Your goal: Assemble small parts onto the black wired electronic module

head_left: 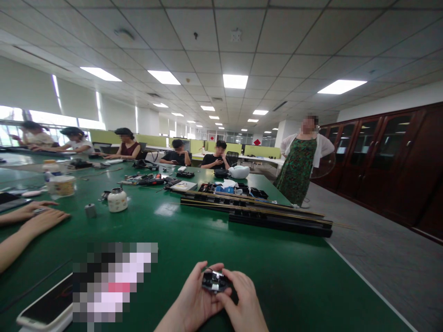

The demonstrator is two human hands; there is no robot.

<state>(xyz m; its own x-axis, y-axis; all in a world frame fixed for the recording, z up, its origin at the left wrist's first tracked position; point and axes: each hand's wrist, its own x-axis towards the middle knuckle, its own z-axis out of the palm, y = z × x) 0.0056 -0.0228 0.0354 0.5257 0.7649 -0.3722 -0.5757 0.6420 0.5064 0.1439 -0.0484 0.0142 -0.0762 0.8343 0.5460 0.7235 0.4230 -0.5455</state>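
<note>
Just above the near edge of the green table, both my hands are on a small dark oval device (215,281). Its upper side shows silvery metal parts, and its exact kind is not clear. My left hand (199,295) cradles it from below and the left, with the thumb at its left end. The fingers and thumb of my right hand (244,297) close on its right end and cover part of it. To the left on the table lies a phone in a pale case (48,302), partly blurred out.
Beyond my hands lie long black rails (280,223) with thin brass-coloured rods. A white jar (117,200), a grey cylinder (90,210) and a tub (62,186) stand at left. Another person's hands (41,219) rest at the left edge. Several people are farther back.
</note>
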